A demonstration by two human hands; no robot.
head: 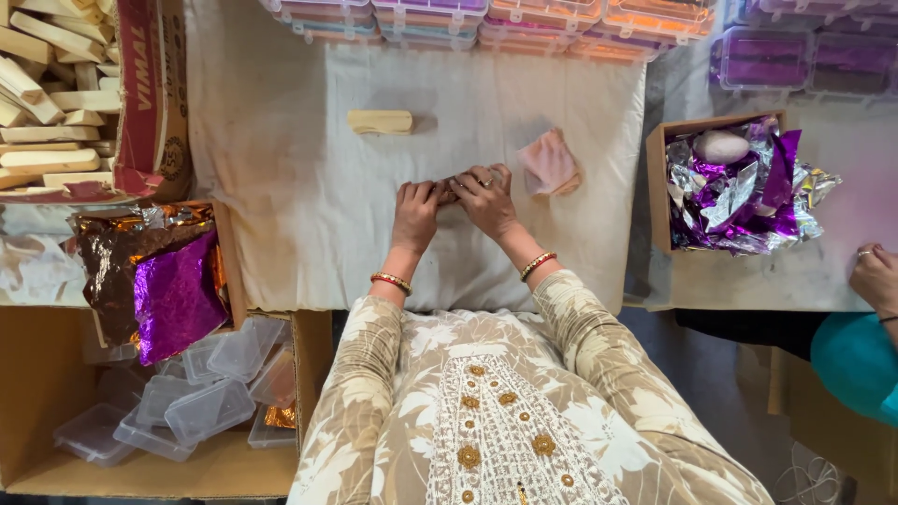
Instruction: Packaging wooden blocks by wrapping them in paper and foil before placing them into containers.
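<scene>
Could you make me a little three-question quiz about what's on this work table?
1. True or false: the left hand and right hand are together on the white cloth.
2. What lies alone on the cloth beyond the hands? A) a wooden block B) a spoon C) a cup
3. What colour is the foil sheet by the person's left side?

Key: 1. True. 2. A, the wooden block. 3. Purple.
</scene>
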